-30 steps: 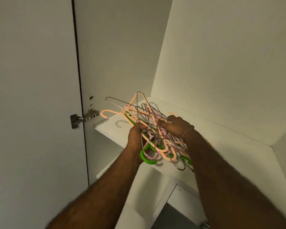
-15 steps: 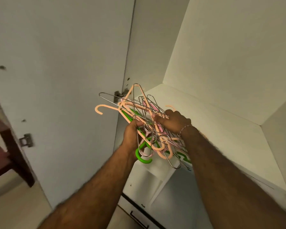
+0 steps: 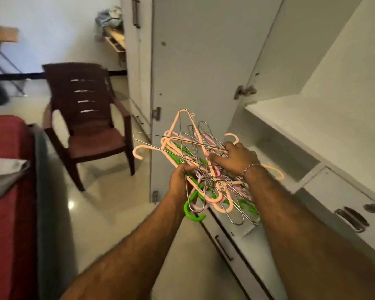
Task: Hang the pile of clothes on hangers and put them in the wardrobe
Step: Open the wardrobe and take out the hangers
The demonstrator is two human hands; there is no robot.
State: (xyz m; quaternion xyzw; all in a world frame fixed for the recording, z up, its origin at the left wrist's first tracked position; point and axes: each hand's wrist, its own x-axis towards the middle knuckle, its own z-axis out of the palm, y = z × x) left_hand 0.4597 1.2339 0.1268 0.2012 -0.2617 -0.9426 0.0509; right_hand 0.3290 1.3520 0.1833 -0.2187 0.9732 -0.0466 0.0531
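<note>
A tangled bundle of hangers point(image 3: 195, 152), peach, green, pink plastic and bare metal wire, is held in the air in front of the open wardrobe. My left hand point(image 3: 180, 180) grips the bundle from below left. My right hand point(image 3: 236, 158) grips it from the right, a bracelet on the wrist. The white wardrobe shelf point(image 3: 307, 126) lies to the right, off the bundle. Grey clothes point(image 3: 2, 178) lie on the red bed at the left edge.
The open wardrobe door point(image 3: 193, 61) stands just behind the hangers. A dark brown plastic chair point(image 3: 89, 126) sits on the tiled floor to the left. The red bed point(image 3: 9, 213) fills the lower left. Wardrobe drawers with handles point(image 3: 351, 217) are at lower right.
Both hands have lifted the hanger bundle off the shelf and carried it left and away from the wardrobe. The view has swung left, revealing the chair, floor and bed.
</note>
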